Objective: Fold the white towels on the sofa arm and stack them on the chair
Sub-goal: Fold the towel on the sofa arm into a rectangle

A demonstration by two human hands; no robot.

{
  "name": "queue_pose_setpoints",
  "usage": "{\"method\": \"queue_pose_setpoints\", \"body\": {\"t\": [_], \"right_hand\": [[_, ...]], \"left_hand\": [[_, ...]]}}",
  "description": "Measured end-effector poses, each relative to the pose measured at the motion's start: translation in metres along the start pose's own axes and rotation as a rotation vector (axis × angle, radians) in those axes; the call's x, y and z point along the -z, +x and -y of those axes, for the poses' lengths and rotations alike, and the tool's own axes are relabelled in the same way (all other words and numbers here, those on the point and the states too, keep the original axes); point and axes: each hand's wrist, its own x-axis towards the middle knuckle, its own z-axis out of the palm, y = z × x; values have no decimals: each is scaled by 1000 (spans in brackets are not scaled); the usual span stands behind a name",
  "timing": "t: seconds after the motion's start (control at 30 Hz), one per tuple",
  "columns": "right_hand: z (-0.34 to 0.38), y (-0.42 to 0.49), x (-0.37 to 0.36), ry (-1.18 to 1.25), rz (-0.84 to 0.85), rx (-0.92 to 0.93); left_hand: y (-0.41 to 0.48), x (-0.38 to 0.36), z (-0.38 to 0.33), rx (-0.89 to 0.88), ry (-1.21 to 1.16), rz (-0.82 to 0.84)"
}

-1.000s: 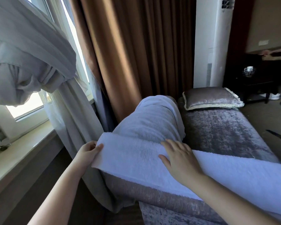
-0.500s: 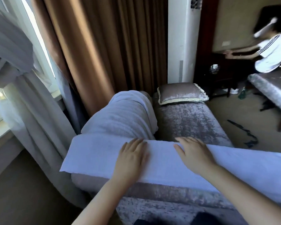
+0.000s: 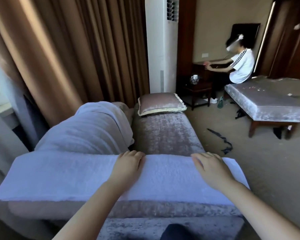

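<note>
A long white towel (image 3: pixel 73 175) lies flat as a folded strip across the velvet sofa arm (image 3: pixel 145 212) in front of me. My left hand (image 3: pixel 128 166) rests palm down near the strip's middle, fingers over its far edge. My right hand (image 3: pixel 210 168) presses flat near the right end, fingers apart. A second white towel (image 3: pixel 90 130) is draped over the sofa back behind the strip, on the left.
The sofa seat (image 3: pixel 164 135) stretches away with a cushion (image 3: pixel 160 103) at its far end. Brown curtains (image 3: pixel 68 49) hang left, a white tower air conditioner (image 3: pixel 161 49) behind. A person (image 3: pixel 239 66) sits on a bench (image 3: pixel 267 104) at the right. A dark strap (image 3: pixel 222 139) lies on the carpet.
My left hand left the towel's left end and now lies flat near the middle. My right hand slid right toward the strip's end. The view swung right, away from the window.
</note>
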Motion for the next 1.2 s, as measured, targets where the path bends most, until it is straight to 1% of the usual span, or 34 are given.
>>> {"method": "queue_pose_setpoints", "body": {"t": [0.13,0.23,0.33,0.47,0.63,0.73,0.9,0.97,1.03,1.13,1.2], "right_hand": [[-31,-1,5,-9,-4,-38],[-41,3,3,13,-5,-26],[-43,9,6,14,-66,-28],[-44,12,9,-69,-45,-41],[-43,11,5,-20,-83,-12],[-31,16,2,34,-62,59],[31,47,-4,95,29,185],[58,58,-8,131,42,232],[75,66,-12,140,58,230],[81,75,-18,198,151,177],[81,80,-20,145,192,175]], "left_hand": [[31,-5,-9,74,-119,50],[46,-5,-8,76,-126,53],[63,-2,-8,63,-140,71],[68,-4,-8,14,9,217],[67,14,17,114,115,163],[62,20,39,167,169,175],[69,19,48,187,-46,215],[69,23,54,187,-59,214],[60,28,68,202,-9,225],[42,36,99,253,76,209],[36,40,117,294,18,188]]}}
